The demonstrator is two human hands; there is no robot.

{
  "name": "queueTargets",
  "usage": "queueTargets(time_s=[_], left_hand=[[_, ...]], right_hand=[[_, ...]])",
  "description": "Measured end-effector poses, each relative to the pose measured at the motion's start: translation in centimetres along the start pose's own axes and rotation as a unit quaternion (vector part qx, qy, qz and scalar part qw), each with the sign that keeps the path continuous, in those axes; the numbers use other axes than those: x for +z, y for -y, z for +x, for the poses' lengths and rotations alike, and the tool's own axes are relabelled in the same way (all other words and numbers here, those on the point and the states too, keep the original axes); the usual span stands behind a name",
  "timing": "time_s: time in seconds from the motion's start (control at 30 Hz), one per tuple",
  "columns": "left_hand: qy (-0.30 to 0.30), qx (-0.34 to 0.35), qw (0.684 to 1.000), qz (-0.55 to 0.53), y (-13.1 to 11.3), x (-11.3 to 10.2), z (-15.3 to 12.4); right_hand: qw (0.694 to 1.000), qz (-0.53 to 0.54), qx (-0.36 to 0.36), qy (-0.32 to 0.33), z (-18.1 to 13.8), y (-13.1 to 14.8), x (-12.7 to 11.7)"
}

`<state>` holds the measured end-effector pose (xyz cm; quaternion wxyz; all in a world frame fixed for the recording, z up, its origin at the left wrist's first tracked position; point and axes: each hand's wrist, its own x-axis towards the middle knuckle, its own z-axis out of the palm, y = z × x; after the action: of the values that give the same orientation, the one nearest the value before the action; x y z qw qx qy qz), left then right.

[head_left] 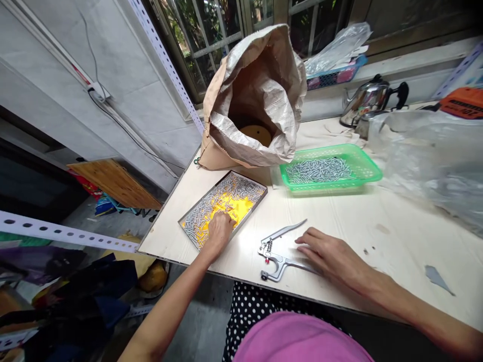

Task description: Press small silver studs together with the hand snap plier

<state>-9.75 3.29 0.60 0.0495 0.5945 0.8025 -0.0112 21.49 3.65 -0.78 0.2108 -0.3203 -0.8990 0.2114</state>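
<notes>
My left hand (pixel 219 229) reaches into a shallow metal tray (pixel 260 191) with a yellow floor, full of several small silver pins. Its fingers are bunched down among the pins; what they pinch is too small to make out. My right hand (pixel 332 256) lies flat on the pale table, fingers stretched out, resting over the lower handle of silver hand pliers (pixel 277 249). The pliers lie on the table between my two hands, jaws toward the left.
A green plastic basket (pixel 368 168) of more silver pins stands behind the pliers. A large open paper sack (pixel 256 90) sits at the back by the window. A steel kettle (pixel 368 100) and a clear plastic bag (pixel 433 156) are on the right. The table's front edge (pixel 226 274) is near my body.
</notes>
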Motion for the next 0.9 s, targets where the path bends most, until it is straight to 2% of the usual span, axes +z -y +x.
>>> queueTargets(time_s=[0.17,0.27,0.33,0.43,0.47,0.53,0.67,0.9], left_hand=[[-0.003,0.029,1.0,-0.01,-0.6,-1.1,0.1],[0.003,0.064,0.987,-0.15,-1.3,-1.9,-1.6],[0.071,0.06,0.954,-0.284,-2.1,-1.9,-3.3],[0.215,0.012,0.88,-0.423,-3.3,-0.7,-5.9],[0.247,-0.007,0.859,-0.448,-3.7,0.0,-6.6],[0.269,-0.038,0.84,-0.47,-4.1,1.3,-7.7],[0.258,-0.054,0.846,-0.464,-4.3,2.7,-8.3],[0.274,-0.052,0.868,-0.411,-4.2,3.2,-8.3]], right_hand=[[1.0,-0.003,0.017,0.012,-1.9,1.2,0.8],[0.999,-0.016,0.036,0.018,-2.5,1.4,1.2],[0.998,-0.023,0.049,0.034,-2.7,1.6,1.4],[0.996,-0.032,0.061,0.065,-2.8,1.8,1.7],[0.995,-0.036,0.064,0.074,-2.8,1.9,1.8],[0.993,-0.042,0.072,0.086,-2.8,2.0,2.0],[0.992,-0.051,0.08,0.087,-3.2,1.9,2.4],[0.994,-0.057,0.074,0.054,-3.7,1.5,3.0]])
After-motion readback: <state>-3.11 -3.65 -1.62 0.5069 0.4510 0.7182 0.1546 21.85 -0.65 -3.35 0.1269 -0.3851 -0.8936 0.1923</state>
